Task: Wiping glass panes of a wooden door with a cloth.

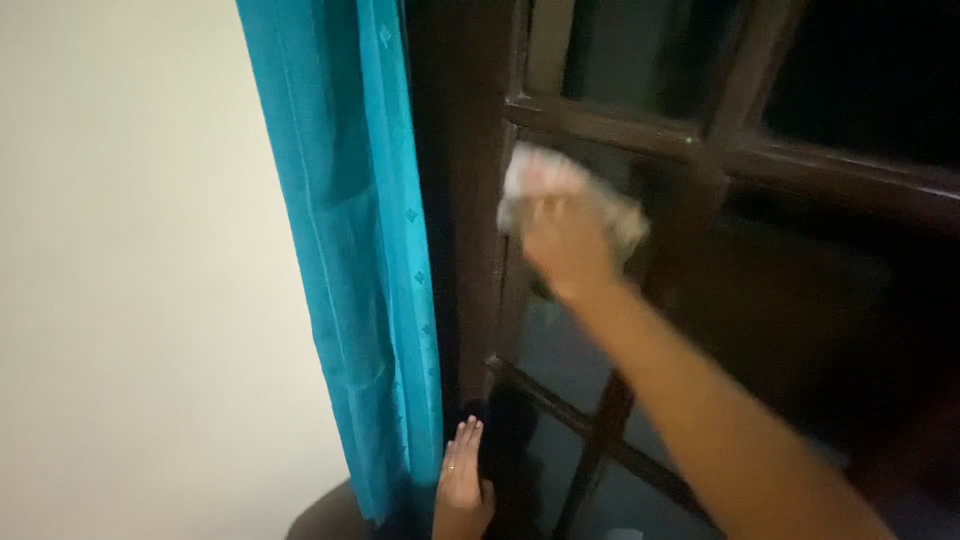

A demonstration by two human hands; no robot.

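My right hand (565, 235) reaches up and presses a crumpled white cloth (625, 215) against a dark glass pane of a brown wooden window frame (600, 125). The hand and cloth are blurred by motion. Low in view, my left hand (462, 480) rests flat with fingers together against the frame's upright post, beside the edge of a teal curtain (360, 250). It holds nothing that I can see.
The teal curtain hangs left of the window against a plain pale wall (130, 270). Dark wooden bars (600, 430) divide the window into panes. A rounded dark brown surface (325, 515) shows at the bottom, below the curtain.
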